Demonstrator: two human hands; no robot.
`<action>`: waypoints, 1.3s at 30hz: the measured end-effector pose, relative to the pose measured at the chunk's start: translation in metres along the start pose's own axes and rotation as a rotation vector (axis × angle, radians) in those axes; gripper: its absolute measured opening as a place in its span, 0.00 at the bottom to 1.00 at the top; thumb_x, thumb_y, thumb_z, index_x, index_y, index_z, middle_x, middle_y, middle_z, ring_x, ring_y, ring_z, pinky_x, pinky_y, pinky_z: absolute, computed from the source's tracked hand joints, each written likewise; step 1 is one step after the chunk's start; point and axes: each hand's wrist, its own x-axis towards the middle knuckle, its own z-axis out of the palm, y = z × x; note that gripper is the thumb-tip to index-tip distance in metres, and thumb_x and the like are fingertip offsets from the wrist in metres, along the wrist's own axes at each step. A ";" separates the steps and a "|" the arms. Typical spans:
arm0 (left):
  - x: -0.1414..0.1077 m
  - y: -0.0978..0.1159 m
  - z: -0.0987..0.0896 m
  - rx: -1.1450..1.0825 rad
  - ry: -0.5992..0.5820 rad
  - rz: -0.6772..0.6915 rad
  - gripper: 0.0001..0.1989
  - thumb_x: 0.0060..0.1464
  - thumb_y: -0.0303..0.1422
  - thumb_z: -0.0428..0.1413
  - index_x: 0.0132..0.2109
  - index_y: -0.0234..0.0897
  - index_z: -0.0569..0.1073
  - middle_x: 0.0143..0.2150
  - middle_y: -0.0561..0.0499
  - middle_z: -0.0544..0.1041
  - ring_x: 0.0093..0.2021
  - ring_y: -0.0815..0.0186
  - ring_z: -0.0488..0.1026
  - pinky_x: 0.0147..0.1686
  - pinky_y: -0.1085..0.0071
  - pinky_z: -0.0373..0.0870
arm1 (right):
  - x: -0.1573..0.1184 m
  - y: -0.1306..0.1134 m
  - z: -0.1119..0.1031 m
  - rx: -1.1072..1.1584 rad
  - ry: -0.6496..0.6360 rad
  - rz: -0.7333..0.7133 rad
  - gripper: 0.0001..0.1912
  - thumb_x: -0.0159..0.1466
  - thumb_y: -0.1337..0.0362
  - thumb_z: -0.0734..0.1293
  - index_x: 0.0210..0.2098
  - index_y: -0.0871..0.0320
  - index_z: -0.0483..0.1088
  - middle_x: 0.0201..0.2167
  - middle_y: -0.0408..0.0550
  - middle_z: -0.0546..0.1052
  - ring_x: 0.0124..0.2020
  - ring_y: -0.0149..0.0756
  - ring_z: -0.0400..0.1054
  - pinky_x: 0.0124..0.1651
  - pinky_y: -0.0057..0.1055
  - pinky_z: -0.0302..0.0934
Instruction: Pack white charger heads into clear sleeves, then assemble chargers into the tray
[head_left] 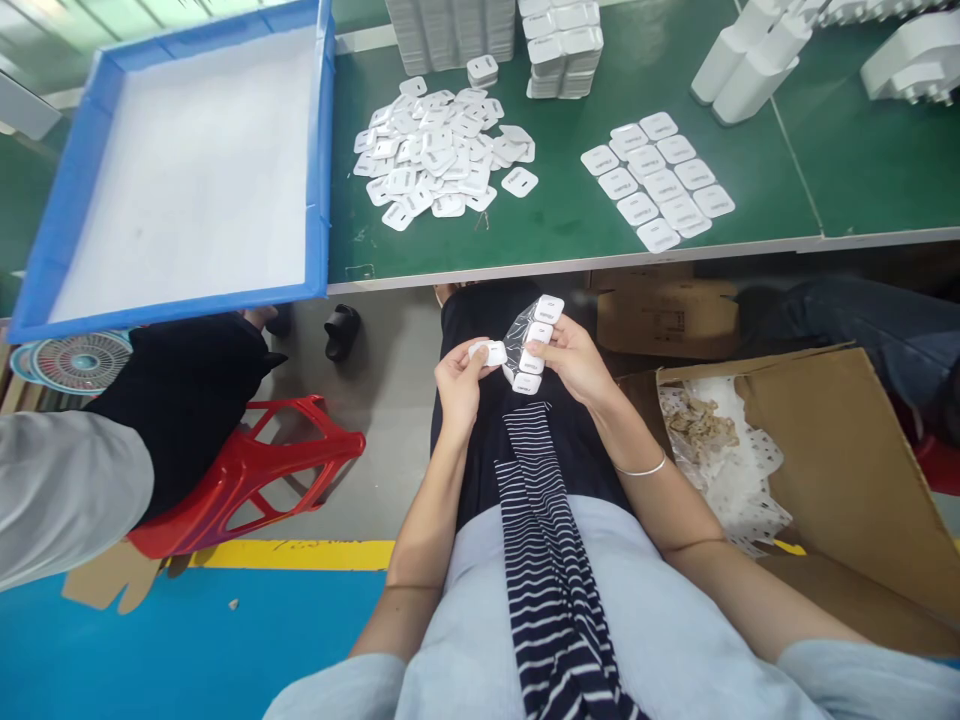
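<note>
Over my lap, my right hand (579,362) grips a short row of white plastic caps (538,340) with rounded corners and small grey print. My left hand (459,385) pinches a single white cap (489,352) between thumb and fingers, just left of the row. Clear plastic film (514,338) stretches between that cap and the row. On the green table ahead lies a loose pile of similar white caps (439,150). To its right, more caps are laid out flat in a slanted block (660,185).
A blue tray (319,180) with a white lining overhangs the table edge at left. Stacked white parts (564,50) and white housings (750,70) stand farther back. An open cardboard box (832,440) with scraps is at my right, a red stool (247,480) and seated person at my left.
</note>
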 end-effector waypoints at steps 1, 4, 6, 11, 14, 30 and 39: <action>0.002 0.000 -0.001 0.011 0.019 0.026 0.17 0.43 0.39 0.68 0.39 0.32 0.80 0.36 0.46 0.82 0.36 0.62 0.80 0.40 0.67 0.78 | 0.001 0.002 0.001 -0.005 0.015 -0.013 0.22 0.47 0.60 0.78 0.40 0.55 0.71 0.36 0.44 0.78 0.38 0.38 0.72 0.44 0.36 0.69; 0.010 -0.002 -0.009 0.039 0.081 0.091 0.17 0.44 0.39 0.67 0.38 0.31 0.79 0.35 0.46 0.82 0.36 0.62 0.80 0.38 0.68 0.78 | 0.004 0.007 0.003 -0.024 0.066 -0.068 0.21 0.47 0.62 0.77 0.40 0.54 0.70 0.35 0.43 0.78 0.38 0.38 0.72 0.45 0.36 0.69; 0.016 -0.001 -0.019 0.050 0.156 0.145 0.16 0.46 0.39 0.66 0.39 0.32 0.79 0.35 0.47 0.81 0.36 0.64 0.79 0.38 0.70 0.77 | 0.005 0.009 0.002 -0.044 0.117 -0.114 0.20 0.48 0.62 0.76 0.39 0.54 0.70 0.34 0.43 0.78 0.37 0.38 0.72 0.45 0.36 0.69; 0.007 0.006 -0.029 0.101 0.249 0.245 0.14 0.50 0.39 0.64 0.40 0.34 0.78 0.36 0.48 0.81 0.39 0.64 0.79 0.40 0.73 0.75 | 0.006 0.011 -0.002 -0.146 0.198 -0.163 0.18 0.53 0.58 0.74 0.42 0.53 0.69 0.37 0.45 0.78 0.39 0.40 0.73 0.44 0.37 0.69; -0.015 0.004 -0.013 0.243 0.130 0.276 0.13 0.56 0.40 0.60 0.44 0.36 0.79 0.40 0.47 0.81 0.40 0.64 0.78 0.42 0.73 0.73 | 0.005 0.018 0.004 -0.187 0.182 -0.139 0.17 0.56 0.53 0.72 0.41 0.54 0.69 0.38 0.47 0.78 0.40 0.42 0.74 0.43 0.38 0.70; -0.026 -0.003 -0.005 0.519 0.218 0.394 0.11 0.60 0.35 0.56 0.47 0.41 0.79 0.46 0.48 0.81 0.46 0.62 0.77 0.51 0.71 0.67 | 0.003 0.017 0.008 -0.241 0.321 -0.270 0.13 0.59 0.56 0.70 0.40 0.56 0.71 0.38 0.49 0.79 0.40 0.42 0.74 0.46 0.37 0.68; -0.032 -0.008 0.011 0.127 -0.092 0.067 0.17 0.53 0.43 0.62 0.45 0.37 0.80 0.40 0.47 0.82 0.40 0.60 0.79 0.42 0.68 0.74 | -0.006 0.020 0.020 -0.093 0.120 -0.181 0.13 0.59 0.52 0.70 0.35 0.55 0.69 0.33 0.46 0.78 0.35 0.39 0.74 0.42 0.36 0.70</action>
